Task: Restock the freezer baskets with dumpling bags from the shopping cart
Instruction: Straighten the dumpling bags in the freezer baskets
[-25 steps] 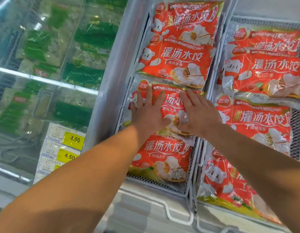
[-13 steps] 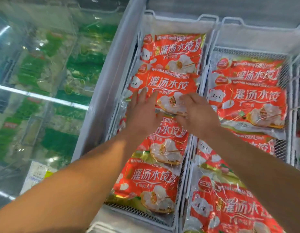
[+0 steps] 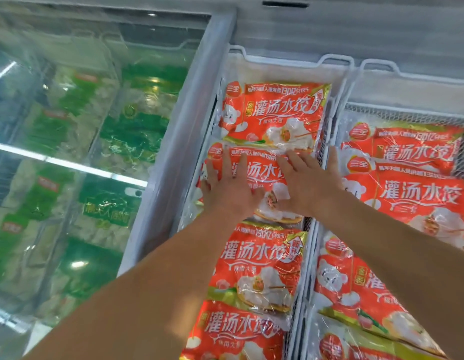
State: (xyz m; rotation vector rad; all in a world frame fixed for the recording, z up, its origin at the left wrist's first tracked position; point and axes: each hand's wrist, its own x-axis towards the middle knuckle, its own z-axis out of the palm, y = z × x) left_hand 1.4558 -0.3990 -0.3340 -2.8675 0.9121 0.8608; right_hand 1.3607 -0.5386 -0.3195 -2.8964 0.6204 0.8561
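Red-orange dumpling bags fill two white wire freezer baskets. In the left basket [image 3: 234,51] several bags lie in a row, overlapping. My left hand [image 3: 229,184] and my right hand [image 3: 307,183] both lie flat, fingers straight and spread, on the second bag from the back [image 3: 262,178]. The back bag [image 3: 273,116] sits just beyond my fingertips. Nearer me lie the third bag [image 3: 259,268] and the front bag [image 3: 236,333]. The right basket [image 3: 376,64] holds several more bags [image 3: 420,193].
A closed glass lid [image 3: 82,152] covers the freezer section on the left, with green-labelled bags underneath. A white frame bar [image 3: 179,141] separates it from the open section. The grey back wall of the freezer [image 3: 355,29] runs behind the baskets.
Both hands have moved away from me, from the third bag up onto the second bag from the back. The view has shifted toward the freezer's rear wall.
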